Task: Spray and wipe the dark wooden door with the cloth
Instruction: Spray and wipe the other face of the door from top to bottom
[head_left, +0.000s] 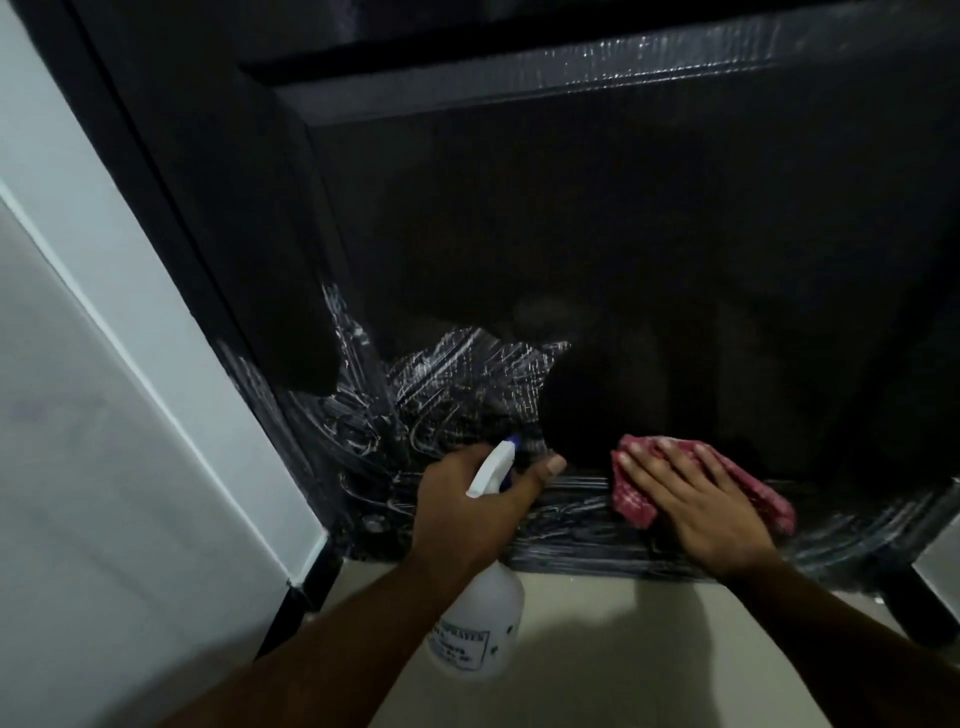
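The dark wooden door fills most of the view, its lower part streaked with wet, shiny smears. My left hand grips the neck of a white spray bottle, whose nozzle points at the door's bottom left. My right hand lies flat with straight fingers on a red patterned cloth and presses it against the bottom rail of the door.
A white wall with a dark door frame runs along the left. Pale floor tiles lie below the door. A dark post stands at the lower right.
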